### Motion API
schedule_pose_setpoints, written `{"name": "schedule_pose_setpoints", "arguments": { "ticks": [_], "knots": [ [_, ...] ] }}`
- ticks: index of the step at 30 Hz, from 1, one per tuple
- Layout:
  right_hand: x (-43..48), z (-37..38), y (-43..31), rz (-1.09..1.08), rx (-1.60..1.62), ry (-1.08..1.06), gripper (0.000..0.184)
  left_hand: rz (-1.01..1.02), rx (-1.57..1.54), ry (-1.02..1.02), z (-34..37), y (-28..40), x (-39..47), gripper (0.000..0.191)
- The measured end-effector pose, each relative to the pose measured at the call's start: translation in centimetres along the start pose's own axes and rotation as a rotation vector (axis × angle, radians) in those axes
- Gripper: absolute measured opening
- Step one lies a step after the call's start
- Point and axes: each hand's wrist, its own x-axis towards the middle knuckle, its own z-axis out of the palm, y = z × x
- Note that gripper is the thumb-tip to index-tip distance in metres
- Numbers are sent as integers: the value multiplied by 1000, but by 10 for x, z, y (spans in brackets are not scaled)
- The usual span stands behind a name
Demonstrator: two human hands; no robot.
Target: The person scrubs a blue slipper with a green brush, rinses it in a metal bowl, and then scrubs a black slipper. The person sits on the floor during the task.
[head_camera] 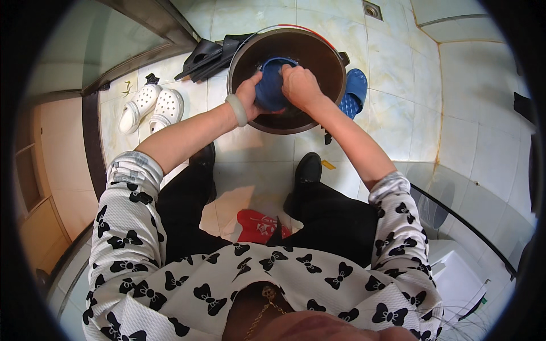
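Note:
Over a dark brown bucket [287, 124] with a wire handle, both hands are on a blue rounded object [269, 91], which looks like a clog or slipper; its exact kind is hard to tell. My left hand [248, 94], with a pale bangle at the wrist, grips its left side. My right hand [300, 85] is closed at its upper right, knuckles up; whether the fingers hold the object or something else against it is hidden. A blue slipper [356, 91] lies on the floor just right of the bucket.
White perforated clogs [167, 106] stand at the left by a door frame. Black flat pieces [213, 57] lie against the bucket's left. A floor drain [373, 10] is at the top. A red item [260, 226] lies between the legs, a glass panel edge [460, 219] at right.

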Motion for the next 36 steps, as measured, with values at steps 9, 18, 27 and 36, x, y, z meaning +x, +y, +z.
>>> {"name": "schedule_pose_setpoints", "arguments": {
  "ticks": [9, 18, 27, 36],
  "knots": [
    [7, 9, -7, 221, -53, -52, 8, 9, -37, -145, 1, -6, -6, 50],
    [5, -9, 23, -84, -25, -181, 13, 68, 163, -336, -9, 1, -7, 60],
    [10, 3, 30, -26, -85, 52, 12, 41, 211, -312, -6, -5, -7, 71],
    [11, -4, -3, 178, 38, -87, 10, -7, 130, -300, -10, -9, 0, 61]
  ]
}}
